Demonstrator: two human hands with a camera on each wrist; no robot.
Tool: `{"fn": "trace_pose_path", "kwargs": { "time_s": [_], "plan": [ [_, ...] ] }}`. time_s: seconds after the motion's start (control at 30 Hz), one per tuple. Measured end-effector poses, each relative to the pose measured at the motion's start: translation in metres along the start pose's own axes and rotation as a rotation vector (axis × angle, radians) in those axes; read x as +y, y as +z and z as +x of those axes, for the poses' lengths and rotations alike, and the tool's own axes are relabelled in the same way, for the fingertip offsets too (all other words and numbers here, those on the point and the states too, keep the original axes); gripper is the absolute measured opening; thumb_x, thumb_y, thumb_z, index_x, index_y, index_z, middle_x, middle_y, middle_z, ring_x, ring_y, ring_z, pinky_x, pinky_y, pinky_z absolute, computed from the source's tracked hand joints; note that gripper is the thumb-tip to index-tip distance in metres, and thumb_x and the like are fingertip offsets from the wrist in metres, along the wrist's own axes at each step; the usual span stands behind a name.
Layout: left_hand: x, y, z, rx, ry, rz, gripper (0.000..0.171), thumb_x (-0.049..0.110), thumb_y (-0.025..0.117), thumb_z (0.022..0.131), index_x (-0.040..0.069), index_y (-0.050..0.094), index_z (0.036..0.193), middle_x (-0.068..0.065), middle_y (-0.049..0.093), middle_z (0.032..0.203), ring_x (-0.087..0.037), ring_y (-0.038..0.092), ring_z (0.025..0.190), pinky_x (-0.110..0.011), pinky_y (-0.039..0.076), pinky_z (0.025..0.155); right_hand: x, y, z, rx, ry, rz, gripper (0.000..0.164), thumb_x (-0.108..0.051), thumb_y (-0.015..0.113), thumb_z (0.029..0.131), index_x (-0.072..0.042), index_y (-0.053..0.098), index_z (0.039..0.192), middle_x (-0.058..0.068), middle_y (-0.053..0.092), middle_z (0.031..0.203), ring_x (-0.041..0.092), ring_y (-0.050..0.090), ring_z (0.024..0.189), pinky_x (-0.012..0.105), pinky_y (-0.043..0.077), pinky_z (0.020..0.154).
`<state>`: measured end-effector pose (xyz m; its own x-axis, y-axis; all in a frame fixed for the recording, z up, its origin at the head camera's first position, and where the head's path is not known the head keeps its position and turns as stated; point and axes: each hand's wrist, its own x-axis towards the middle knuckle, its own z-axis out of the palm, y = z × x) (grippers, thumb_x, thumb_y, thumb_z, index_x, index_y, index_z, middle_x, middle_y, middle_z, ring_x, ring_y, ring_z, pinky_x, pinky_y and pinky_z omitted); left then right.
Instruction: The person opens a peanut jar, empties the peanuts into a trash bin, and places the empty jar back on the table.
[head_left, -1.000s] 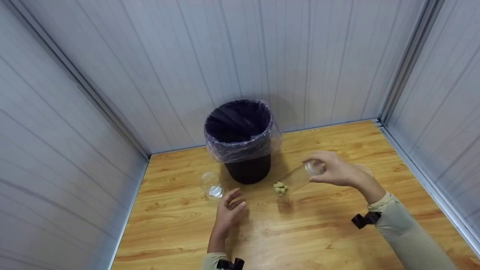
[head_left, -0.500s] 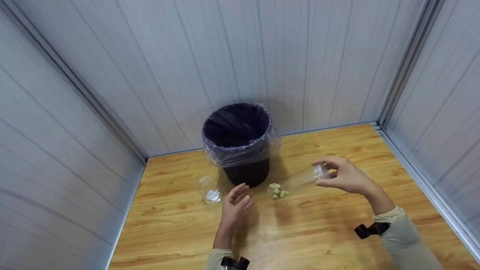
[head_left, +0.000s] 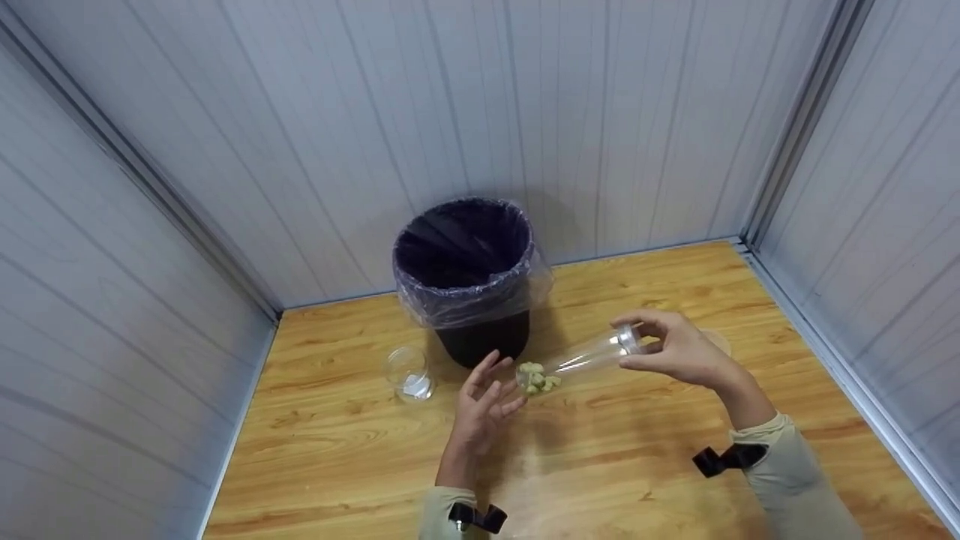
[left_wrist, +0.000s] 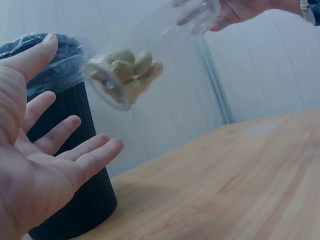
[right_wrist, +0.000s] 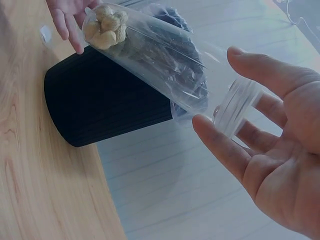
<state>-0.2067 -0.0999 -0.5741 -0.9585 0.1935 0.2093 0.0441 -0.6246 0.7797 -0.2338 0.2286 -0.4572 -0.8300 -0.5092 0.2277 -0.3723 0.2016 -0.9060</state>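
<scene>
A clear jar (head_left: 589, 356) lies tilted in the air, its base toward the left and lower than its neck. Several unshelled peanuts (head_left: 536, 379) are gathered at the base end, also plain in the left wrist view. My right hand (head_left: 679, 349) grips the jar by its ridged neck (right_wrist: 237, 107), between thumb and fingers. Close to the base, my left hand (head_left: 480, 409) has its fingers spread and palm turned up; in the left wrist view (left_wrist: 55, 165) a gap shows between it and the jar.
A black bin (head_left: 484, 337) lined with a purplish bag (head_left: 480, 300) stands behind the hands, near the back wall. Left of it is a clear glass-like container (head_left: 410, 373) with something white at its bottom. A pale round disc (head_left: 718, 342) lies behind the right hand.
The jar has swung a little left with its peanuts, its base now beside the left hand. My left hand has moved right and opened its fingers wider. The right hand keeps its grip.
</scene>
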Motion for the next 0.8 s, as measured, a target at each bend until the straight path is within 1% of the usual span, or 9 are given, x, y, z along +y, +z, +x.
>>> {"fn": "trace_pose_path", "kwargs": {
  "time_s": [0.1, 0.2, 0.27, 0.4, 0.5, 0.57, 0.7, 0.73, 0.8],
  "plan": [
    [-0.003, 0.006, 0.002, -0.023, -0.007, 0.017, 0.061, 0.004, 0.061, 0.094, -0.006, 0.031, 0.146, -0.031, 0.035, 0.143, -0.029, 0.057, 0.108, -0.049, 0.053, 0.086, -0.001, 0.002, 0.000, 0.005, -0.009, 0.012, 0.048, -0.009, 0.079, 0.081, -0.004, 0.060, 0.125, 0.019, 0.056, 0.118, 0.029, 0.059, 0.099, 0.035, 0.057, 0.079],
    [-0.008, 0.010, 0.003, 0.003, -0.020, 0.019, 0.056, -0.005, 0.060, 0.092, -0.009, 0.036, 0.142, -0.027, 0.043, 0.135, -0.026, 0.058, 0.107, -0.048, 0.054, 0.086, -0.002, 0.004, 0.001, 0.005, -0.016, 0.021, 0.048, -0.008, 0.079, 0.081, -0.003, 0.060, 0.125, 0.019, 0.057, 0.118, 0.030, 0.060, 0.099, 0.035, 0.057, 0.079],
    [-0.010, 0.013, 0.003, 0.025, -0.024, -0.012, 0.050, -0.009, 0.060, 0.090, -0.010, 0.043, 0.137, -0.022, 0.049, 0.127, -0.028, 0.059, 0.107, -0.046, 0.054, 0.085, -0.002, 0.005, 0.001, 0.003, -0.019, 0.030, 0.048, -0.007, 0.079, 0.081, -0.002, 0.059, 0.125, 0.018, 0.057, 0.119, 0.028, 0.059, 0.099, 0.036, 0.057, 0.079],
    [-0.011, 0.015, 0.003, 0.045, -0.013, -0.057, 0.045, -0.011, 0.063, 0.086, -0.004, 0.055, 0.129, -0.015, 0.055, 0.118, -0.028, 0.061, 0.103, -0.043, 0.055, 0.083, -0.004, 0.006, 0.003, 0.004, -0.021, 0.052, 0.049, -0.004, 0.079, 0.080, -0.001, 0.059, 0.124, 0.019, 0.057, 0.119, 0.023, 0.059, 0.099, 0.036, 0.057, 0.078],
    [-0.012, 0.015, 0.004, 0.054, -0.006, -0.053, 0.046, -0.012, 0.065, 0.083, 0.000, 0.058, 0.127, -0.014, 0.056, 0.118, -0.027, 0.061, 0.103, -0.042, 0.056, 0.082, -0.004, 0.007, 0.004, 0.006, -0.013, 0.064, 0.053, -0.005, 0.079, 0.080, -0.001, 0.058, 0.128, 0.019, 0.055, 0.123, 0.026, 0.058, 0.102, 0.036, 0.057, 0.079],
    [-0.013, 0.015, 0.004, 0.064, -0.006, -0.034, 0.046, -0.012, 0.066, 0.082, 0.000, 0.058, 0.126, -0.013, 0.057, 0.118, -0.027, 0.062, 0.102, -0.042, 0.056, 0.082, -0.005, 0.007, 0.003, 0.007, 0.011, 0.071, 0.058, -0.007, 0.079, 0.081, -0.004, 0.054, 0.134, 0.018, 0.051, 0.132, 0.029, 0.057, 0.107, 0.036, 0.056, 0.081],
    [-0.017, 0.014, 0.001, 0.072, 0.016, 0.006, 0.045, -0.013, 0.062, 0.084, -0.002, 0.056, 0.127, -0.012, 0.058, 0.121, -0.028, 0.062, 0.103, -0.043, 0.056, 0.082, -0.005, 0.009, -0.002, 0.021, 0.089, 0.051, 0.066, -0.016, 0.074, 0.088, -0.010, 0.042, 0.145, 0.016, 0.035, 0.149, 0.037, 0.052, 0.117, 0.037, 0.056, 0.081],
    [-0.018, 0.014, 0.000, 0.075, 0.023, 0.015, 0.045, -0.013, 0.062, 0.084, -0.002, 0.056, 0.127, -0.012, 0.058, 0.121, -0.028, 0.062, 0.103, -0.043, 0.056, 0.082, -0.005, 0.010, -0.003, 0.036, 0.121, 0.022, 0.064, -0.019, 0.071, 0.091, -0.010, 0.040, 0.146, 0.016, 0.032, 0.150, 0.038, 0.052, 0.117, 0.037, 0.057, 0.078],
    [-0.020, 0.013, -0.001, 0.078, 0.037, 0.030, 0.045, -0.014, 0.061, 0.085, -0.004, 0.054, 0.128, -0.013, 0.058, 0.122, -0.030, 0.062, 0.105, -0.043, 0.055, 0.083, -0.006, 0.011, -0.003, 0.066, 0.174, -0.047, 0.058, -0.027, 0.062, 0.097, -0.008, 0.038, 0.146, 0.019, 0.036, 0.147, 0.037, 0.060, 0.106, 0.039, 0.059, 0.069]
  ]
}}
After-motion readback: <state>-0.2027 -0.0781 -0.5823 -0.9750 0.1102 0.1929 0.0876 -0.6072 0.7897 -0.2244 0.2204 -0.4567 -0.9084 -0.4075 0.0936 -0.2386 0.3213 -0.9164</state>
